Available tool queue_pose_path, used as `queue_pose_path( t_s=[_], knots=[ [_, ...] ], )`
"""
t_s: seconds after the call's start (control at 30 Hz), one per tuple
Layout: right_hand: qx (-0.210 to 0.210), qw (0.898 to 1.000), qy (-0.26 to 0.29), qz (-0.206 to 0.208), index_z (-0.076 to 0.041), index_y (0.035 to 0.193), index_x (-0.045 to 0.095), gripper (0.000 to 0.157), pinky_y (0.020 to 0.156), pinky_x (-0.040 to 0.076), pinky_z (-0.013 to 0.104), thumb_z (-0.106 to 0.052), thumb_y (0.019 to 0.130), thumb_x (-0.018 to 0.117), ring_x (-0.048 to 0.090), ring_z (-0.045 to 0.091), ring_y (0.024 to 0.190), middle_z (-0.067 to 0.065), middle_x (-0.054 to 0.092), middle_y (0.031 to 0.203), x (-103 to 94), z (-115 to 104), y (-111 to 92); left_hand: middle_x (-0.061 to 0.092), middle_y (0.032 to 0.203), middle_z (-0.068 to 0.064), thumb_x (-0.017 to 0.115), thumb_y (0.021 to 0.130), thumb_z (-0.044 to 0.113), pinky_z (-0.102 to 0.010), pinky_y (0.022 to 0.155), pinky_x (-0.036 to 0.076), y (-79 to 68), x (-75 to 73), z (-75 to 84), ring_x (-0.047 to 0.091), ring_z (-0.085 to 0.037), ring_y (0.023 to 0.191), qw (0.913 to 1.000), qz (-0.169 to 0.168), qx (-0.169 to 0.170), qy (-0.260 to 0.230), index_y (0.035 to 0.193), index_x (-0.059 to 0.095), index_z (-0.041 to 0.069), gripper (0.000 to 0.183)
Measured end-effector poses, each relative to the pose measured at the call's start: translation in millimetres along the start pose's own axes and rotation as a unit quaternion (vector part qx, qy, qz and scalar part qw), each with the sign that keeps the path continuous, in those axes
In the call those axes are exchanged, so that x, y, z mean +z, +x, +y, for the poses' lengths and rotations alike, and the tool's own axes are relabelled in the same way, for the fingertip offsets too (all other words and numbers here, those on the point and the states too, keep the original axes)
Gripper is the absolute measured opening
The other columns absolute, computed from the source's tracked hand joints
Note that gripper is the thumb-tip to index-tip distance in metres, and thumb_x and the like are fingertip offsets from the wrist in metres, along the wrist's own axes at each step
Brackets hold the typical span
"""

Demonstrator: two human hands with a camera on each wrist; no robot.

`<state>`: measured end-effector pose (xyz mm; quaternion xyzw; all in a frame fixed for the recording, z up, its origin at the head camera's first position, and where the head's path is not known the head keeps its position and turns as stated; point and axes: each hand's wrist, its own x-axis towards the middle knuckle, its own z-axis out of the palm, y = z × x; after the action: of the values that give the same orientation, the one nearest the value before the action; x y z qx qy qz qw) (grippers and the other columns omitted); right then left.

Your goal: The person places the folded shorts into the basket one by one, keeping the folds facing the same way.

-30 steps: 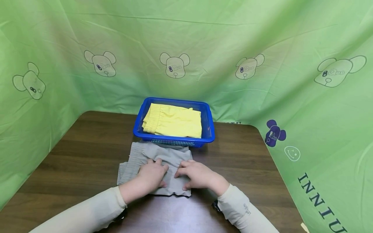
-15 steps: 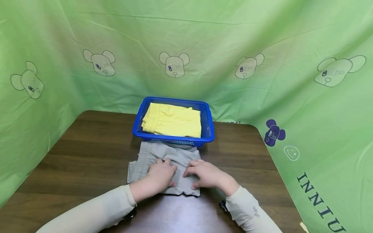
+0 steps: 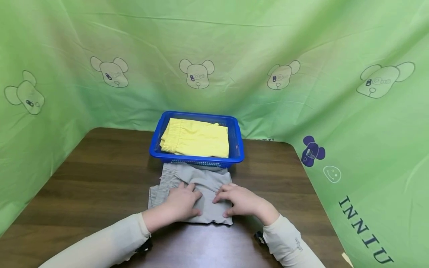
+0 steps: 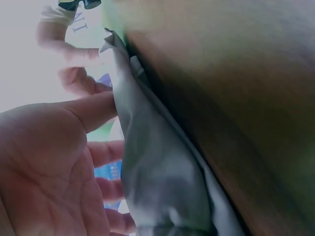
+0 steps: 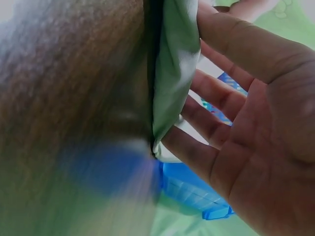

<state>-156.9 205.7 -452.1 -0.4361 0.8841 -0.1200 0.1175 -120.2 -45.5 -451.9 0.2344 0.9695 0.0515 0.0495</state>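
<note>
A folded pair of grey pants (image 3: 204, 178) with a gathered elastic waistband lies flat on the table, waistband to the left. My left hand (image 3: 181, 203) rests on the middle of it, fingers spread and pressing on the cloth. On its right part my right hand (image 3: 239, 201) touches down with fingertips and thumb, the palm raised. Both wrist views show the fingers extended against the grey cloth, without gripping it. Just behind the pants stands a blue basket (image 3: 197, 159) holding folded yellow pants (image 3: 201, 139), also with an elastic waistband.
The dark wooden table (image 3: 100, 178) extends to both sides of the pants. A green cloth backdrop (image 3: 234, 33) with printed bear heads surrounds its back and sides. The basket's front wall is right at the far edge of the grey pants.
Both hands have slid the grey pants to the right along the table, mostly in the first half second. The basket and the yellow pants stay in place; the head view shifts slightly.
</note>
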Motion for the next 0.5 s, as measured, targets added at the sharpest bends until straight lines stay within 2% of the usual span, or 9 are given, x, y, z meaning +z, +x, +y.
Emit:
queue_pose_path(
  t_s=[0.2, 0.4, 0.5],
  knots=[
    [0.004, 1.000, 0.009, 0.005, -0.027, 0.124, 0.072, 0.043, 0.104, 0.049, 0.038, -0.031, 0.083, 0.085, 0.054, 0.017, 0.125, -0.008, 0.062, 0.128, 1.1, -0.8, -1.4, 0.062, 0.132, -0.010, 0.081, 0.082, 0.052, -0.056, 0.075, 0.053, -6.5, 1.2, -12.7, 0.056, -0.036, 0.113, 0.9989, 0.015, 0.035, -0.029, 0.125, 0.071, 0.020, 0.055],
    [0.016, 1.000, 0.023, 0.006, -0.025, 0.122, 0.072, 0.040, 0.106, 0.047, 0.037, -0.027, 0.084, 0.084, 0.054, 0.016, 0.125, -0.008, 0.062, 0.127, 0.5, -4.9, 1.6, 0.063, 0.129, -0.007, 0.081, 0.084, 0.047, -0.055, 0.080, 0.052, -9.8, 3.9, -22.8, 0.057, -0.031, 0.112, 0.9969, 0.035, 0.044, -0.055, 0.124, 0.071, 0.018, 0.050],
    [0.019, 0.999, 0.025, 0.009, -0.024, 0.120, 0.073, 0.038, 0.106, 0.047, 0.038, -0.025, 0.084, 0.084, 0.055, 0.017, 0.125, -0.007, 0.063, 0.126, 0.0, -6.5, 2.8, 0.065, 0.125, -0.006, 0.082, 0.085, 0.043, -0.053, 0.082, 0.053, -12.2, 0.6, -26.4, 0.058, -0.029, 0.109, 0.9946, 0.046, 0.050, -0.079, 0.122, 0.072, 0.016, 0.047]
  ],
)
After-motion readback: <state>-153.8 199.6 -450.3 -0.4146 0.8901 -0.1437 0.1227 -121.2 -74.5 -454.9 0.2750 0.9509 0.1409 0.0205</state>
